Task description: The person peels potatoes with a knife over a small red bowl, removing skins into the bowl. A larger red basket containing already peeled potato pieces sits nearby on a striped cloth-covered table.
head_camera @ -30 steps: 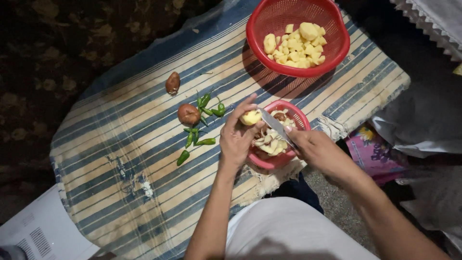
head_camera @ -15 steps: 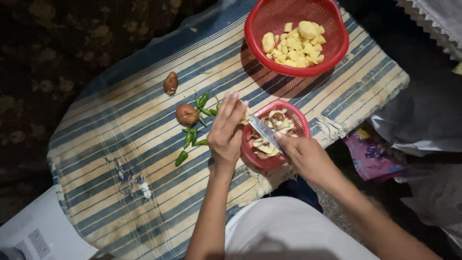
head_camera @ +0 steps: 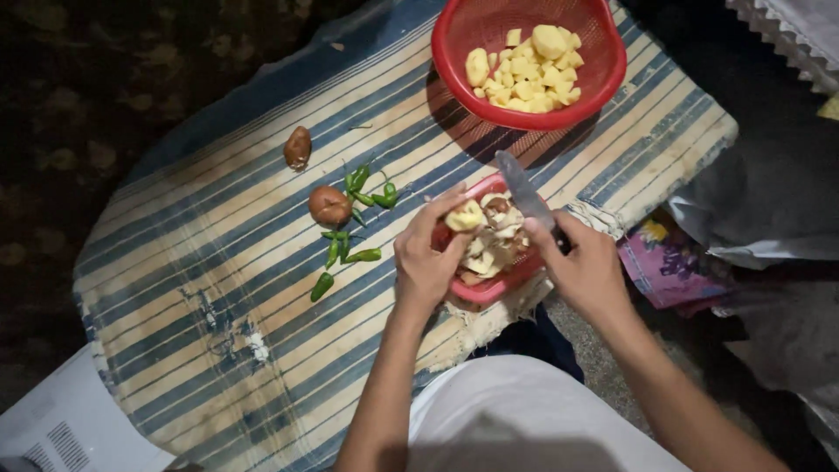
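While left hand (head_camera: 428, 262) grips peeled potato (head_camera: 465, 215), right hand (head_camera: 584, 269) grips knife (head_camera: 524, 190), blade pointing up-left.

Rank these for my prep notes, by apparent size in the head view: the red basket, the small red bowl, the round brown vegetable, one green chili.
1. red basket
2. small red bowl, partly hidden by hands
3. round brown vegetable
4. green chili, slimmer though about as long

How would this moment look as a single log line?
left hand: holds peeled potato | right hand: grips knife, blade raised | below: small red bowl of peelings | nearby: red basket, green chillies
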